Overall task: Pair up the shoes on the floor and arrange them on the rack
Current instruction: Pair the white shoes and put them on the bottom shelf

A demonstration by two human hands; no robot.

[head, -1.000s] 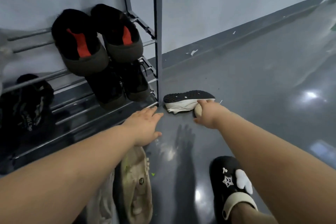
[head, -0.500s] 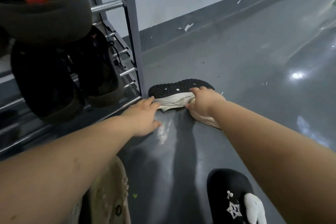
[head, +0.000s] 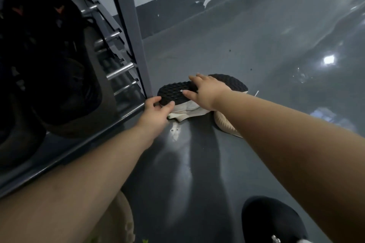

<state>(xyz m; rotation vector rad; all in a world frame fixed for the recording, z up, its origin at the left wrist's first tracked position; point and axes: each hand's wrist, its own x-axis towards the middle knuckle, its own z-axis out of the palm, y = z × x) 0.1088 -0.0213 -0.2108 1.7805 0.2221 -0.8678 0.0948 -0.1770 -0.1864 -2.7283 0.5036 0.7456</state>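
A white shoe with a black studded sole (head: 173, 92) lies sole-up on the grey floor, right beside the shoe rack's front post (head: 128, 31). My left hand (head: 156, 112) grips its toe end, thumb and fingers curled at the sole's edge. Laid across the middle of the sole is my right hand (head: 207, 90), fingers spread and fairly straight. A second beige-white shoe (head: 225, 126) lies on the floor partly under my right forearm, touching the first one.
The rack's metal bars (head: 120, 69) hold dark shoes (head: 49, 61) at the left. A beige shoe (head: 118, 221) lies at the bottom under my left arm. A black slipper with white trim (head: 270, 221) sits bottom right. The wall's dark skirting (head: 177, 8) runs behind.
The view has moved closer and lower. My left hand reached forward and took the shoe's toe. My right hand shifted from the shoe's side up onto its sole.
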